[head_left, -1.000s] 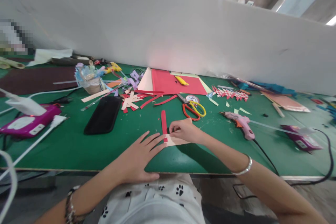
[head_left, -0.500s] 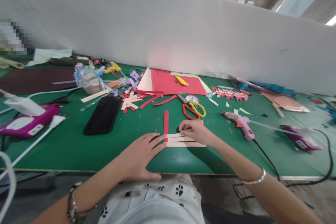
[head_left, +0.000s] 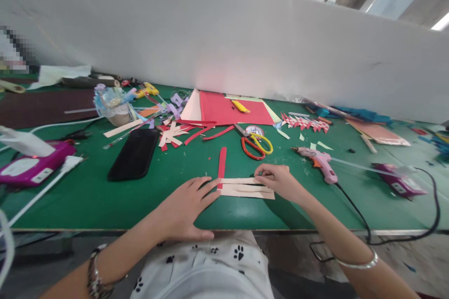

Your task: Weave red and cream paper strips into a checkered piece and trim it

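Note:
Several cream paper strips (head_left: pixel 245 190) lie side by side across the green table (head_left: pixel 133 205) in front of me. At their left ends a red paper strip (head_left: pixel 222 163) crosses them, pointing away from me. My left hand (head_left: pixel 191 205) rests with fingers spread, its fingertips on the left ends of the strips. At the other end my right hand (head_left: pixel 280 181) pinches the farthest cream strip between thumb and forefinger. The contact point is partly hidden by the fingers.
Scissors (head_left: pixel 257 144) lie beyond the strips, near red card (head_left: pixel 220 112) with a yellow cutter (head_left: pixel 240 106). A phone (head_left: pixel 133 154) is at left; a pink glue gun (head_left: pixel 317 161) with its cord is at right. Woven red-and-white paper (head_left: pixel 305 123) and cut scraps lie farther back.
My right hand has slid to the right along the strips, toward their right ends. The nearer two strips now lie closer together. My left hand stays at the left ends.

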A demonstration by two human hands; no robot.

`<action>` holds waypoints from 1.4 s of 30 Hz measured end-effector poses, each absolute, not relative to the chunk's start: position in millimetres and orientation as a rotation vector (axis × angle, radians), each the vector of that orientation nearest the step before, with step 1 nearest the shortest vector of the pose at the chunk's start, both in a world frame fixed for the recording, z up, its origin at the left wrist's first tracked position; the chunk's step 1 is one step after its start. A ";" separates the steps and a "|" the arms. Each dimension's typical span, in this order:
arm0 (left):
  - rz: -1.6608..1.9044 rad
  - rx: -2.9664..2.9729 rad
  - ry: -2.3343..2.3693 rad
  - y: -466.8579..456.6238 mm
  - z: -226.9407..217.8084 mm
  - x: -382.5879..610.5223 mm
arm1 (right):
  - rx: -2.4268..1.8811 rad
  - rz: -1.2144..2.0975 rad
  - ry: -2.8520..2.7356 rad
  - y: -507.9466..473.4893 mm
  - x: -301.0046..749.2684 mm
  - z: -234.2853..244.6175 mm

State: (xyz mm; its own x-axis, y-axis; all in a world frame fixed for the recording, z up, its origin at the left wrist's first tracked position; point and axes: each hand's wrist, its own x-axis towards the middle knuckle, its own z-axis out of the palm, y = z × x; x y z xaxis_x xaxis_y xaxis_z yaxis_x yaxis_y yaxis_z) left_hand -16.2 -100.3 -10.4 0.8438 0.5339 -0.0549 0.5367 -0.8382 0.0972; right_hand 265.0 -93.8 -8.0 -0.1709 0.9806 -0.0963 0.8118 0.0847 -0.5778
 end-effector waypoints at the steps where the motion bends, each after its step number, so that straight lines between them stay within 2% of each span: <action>1: -0.047 2.914 0.850 -100.5 -11.5 -16.2 | -1.776 0.744 -2.060 -94.7 267.4 -7.6; 12: -0.059 2.920 0.951 -109.4 -16.9 -8.5 | -1.805 0.717 -2.180 -79.3 278.2 0.0; 17: -0.002 2.921 1.053 -121.6 -26.5 2.8 | -1.773 0.439 -2.186 -76.2 270.6 15.0; 21: 0.001 2.873 1.230 -133.7 -29.9 17.4 | -1.635 0.247 -2.247 -84.3 257.3 17.8; 26: -0.046 2.793 1.427 -141.8 -25.5 29.9 | -1.348 0.226 -2.553 -99.8 237.9 4.2; 32: 0.047 2.770 1.490 -146.0 -27.3 32.7 | -1.193 0.244 -2.791 -113.7 219.8 -15.6; 42: -0.059 2.762 1.444 -145.0 -29.7 28.3 | -1.526 0.092 -2.657 -112.7 237.5 -32.8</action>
State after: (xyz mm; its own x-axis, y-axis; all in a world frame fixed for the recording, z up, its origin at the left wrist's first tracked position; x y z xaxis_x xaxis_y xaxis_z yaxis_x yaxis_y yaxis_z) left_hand 28.3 -145.0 -29.7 0.5703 0.8202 -0.0448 0.8211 -0.5707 0.0044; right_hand 237.5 -112.7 -32.8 -0.5023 0.8639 0.0361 0.8593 0.5034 -0.0900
